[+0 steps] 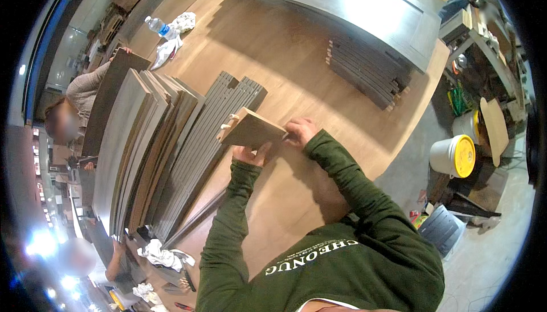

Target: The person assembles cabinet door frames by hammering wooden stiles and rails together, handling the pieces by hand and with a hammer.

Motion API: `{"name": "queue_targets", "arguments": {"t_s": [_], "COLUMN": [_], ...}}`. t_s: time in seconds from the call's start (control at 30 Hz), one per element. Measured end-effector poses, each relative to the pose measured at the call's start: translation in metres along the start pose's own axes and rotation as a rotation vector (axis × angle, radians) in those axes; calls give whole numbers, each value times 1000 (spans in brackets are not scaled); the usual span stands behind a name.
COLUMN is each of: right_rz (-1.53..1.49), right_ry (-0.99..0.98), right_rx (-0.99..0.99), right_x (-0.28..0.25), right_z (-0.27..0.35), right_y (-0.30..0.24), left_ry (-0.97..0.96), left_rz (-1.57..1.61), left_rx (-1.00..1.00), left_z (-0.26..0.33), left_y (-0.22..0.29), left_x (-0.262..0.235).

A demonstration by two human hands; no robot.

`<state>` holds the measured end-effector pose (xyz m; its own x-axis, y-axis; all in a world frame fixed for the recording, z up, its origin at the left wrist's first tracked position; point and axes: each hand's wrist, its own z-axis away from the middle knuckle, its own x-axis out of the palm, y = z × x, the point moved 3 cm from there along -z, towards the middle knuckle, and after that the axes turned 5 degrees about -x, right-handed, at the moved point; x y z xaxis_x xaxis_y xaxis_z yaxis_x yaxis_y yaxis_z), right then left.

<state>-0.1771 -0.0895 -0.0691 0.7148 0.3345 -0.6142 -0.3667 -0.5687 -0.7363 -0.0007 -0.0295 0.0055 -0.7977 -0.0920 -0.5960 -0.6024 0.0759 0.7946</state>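
A short grey-brown wooden board [256, 130] is tilted between my hands above the table. Pale wooden dowels [229, 120] stick out of its left end. My left hand [249, 155] grips it from below at the near edge, and part of that hand is hidden behind the board. At the right corner, the fingers of my right hand [300, 132] are pinched on the board, their tips partly out of sight. Just left of the board lies a row of long grey grooved strips [206, 132], packed side by side.
Large panels [122, 141] stand stacked to the left, where other people handle a dark panel [111, 95]. A big grey door panel [342, 4] lies across the far side beside dark rails [367, 73]. A bottle [158, 26], rags [168, 50] and a yellow-lidded bucket [453, 156] are around.
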Motion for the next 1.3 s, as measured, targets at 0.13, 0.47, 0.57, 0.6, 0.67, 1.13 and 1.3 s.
{"name": "queue_targets", "arguments": {"t_s": [0.13,0.47,0.57,0.6,0.67,1.13,1.3], "right_rz": [-16,73,160,71,61,46,-261], "right_ry": [16,0,71,-66,42,-94,1], "right_rx": [-38,-10,-39,15,-50,22,-67], "right_x": [-1,-14,-8,-19,-11,-99,-107], "right_z": [-8,20,25,17,24,29,18], "right_y": [-4,0,7,8,16,-76,-117], "left_ry": [85,138,-3,-78,-73,169,97], "left_rz": [-19,-331,-238,-265,-320,-63,-163], "left_rx": [20,243,32,13,-70,155,103], "left_z": [5,27,20,14,19,34,37], "left_y": [1,5,20,31,36,33,42], "left_x": [-1,19,19,15,10,22,14]}}
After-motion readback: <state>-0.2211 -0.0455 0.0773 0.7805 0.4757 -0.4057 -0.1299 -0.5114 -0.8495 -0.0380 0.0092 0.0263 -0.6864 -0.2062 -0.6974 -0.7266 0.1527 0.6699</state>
